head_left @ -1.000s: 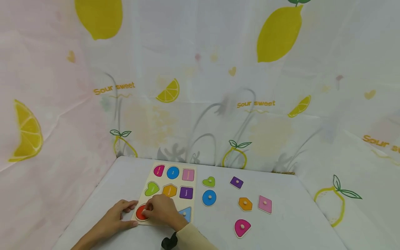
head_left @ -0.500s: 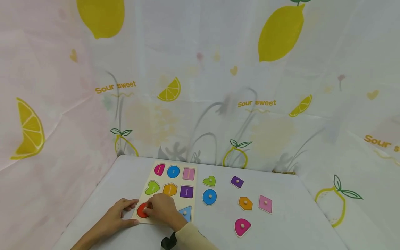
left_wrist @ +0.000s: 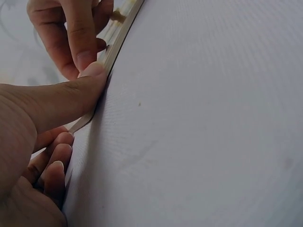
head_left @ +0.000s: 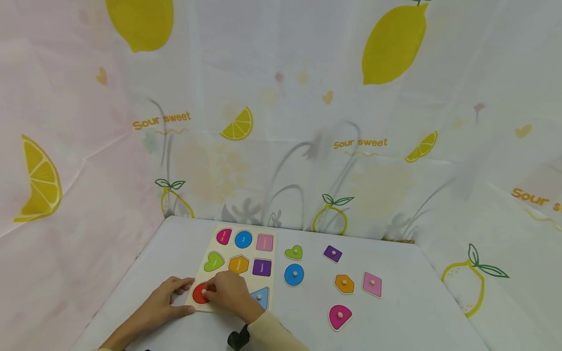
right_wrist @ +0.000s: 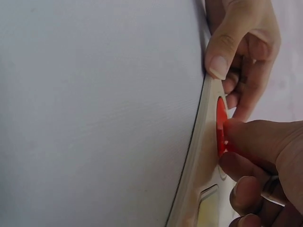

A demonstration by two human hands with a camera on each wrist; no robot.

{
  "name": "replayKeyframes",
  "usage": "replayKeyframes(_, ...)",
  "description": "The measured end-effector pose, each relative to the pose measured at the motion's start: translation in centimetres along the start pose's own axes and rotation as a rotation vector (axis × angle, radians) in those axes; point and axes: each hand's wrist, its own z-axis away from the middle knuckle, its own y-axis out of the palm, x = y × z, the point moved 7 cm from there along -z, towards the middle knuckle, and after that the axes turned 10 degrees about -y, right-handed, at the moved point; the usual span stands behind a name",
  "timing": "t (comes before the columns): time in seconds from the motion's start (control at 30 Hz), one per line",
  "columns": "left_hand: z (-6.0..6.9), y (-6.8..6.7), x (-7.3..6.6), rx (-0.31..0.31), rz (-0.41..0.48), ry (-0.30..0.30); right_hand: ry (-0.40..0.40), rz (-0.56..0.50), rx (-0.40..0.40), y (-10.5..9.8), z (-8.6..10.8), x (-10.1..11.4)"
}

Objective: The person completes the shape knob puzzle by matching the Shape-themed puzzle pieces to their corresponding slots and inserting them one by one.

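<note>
Red circle [head_left: 199,294] is pinched by right hand [head_left: 230,293], partly hiding blue triangle [head_left: 263,300]; left hand [head_left: 163,303] grips the board [head_left: 226,251].

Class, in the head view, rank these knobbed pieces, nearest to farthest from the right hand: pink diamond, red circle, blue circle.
1. Red circle, pinched by right hand.
2. Blue circle, right of puzzle board.
3. Pink diamond, farther right.

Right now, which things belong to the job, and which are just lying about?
Job:
right hand pinching red piece
left hand holding puzzle board
blue triangle on board

Lying loose, matching board colours:
green heart
blue circle
purple piece
orange hexagon
pink piece
magenta piece
</note>
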Motion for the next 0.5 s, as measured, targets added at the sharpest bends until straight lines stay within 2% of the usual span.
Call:
replayKeyframes(0.17,-0.1,0.1,-0.2,-0.002,0.007,0.010,-0.024,0.002,0.000,-0.5,0.4,-0.3)
replayKeyframes(0.3,-0.1,0.1,-0.3,-0.014,0.000,0.040,-0.045,-0.061,-0.030,-1.5,1.1,-1.5)
replayKeyframes(0.5,-0.1,0.0,0.2,-0.015,0.012,-0.003,-0.100,-0.154,-0.107,-3.8,2.6,-4.1)
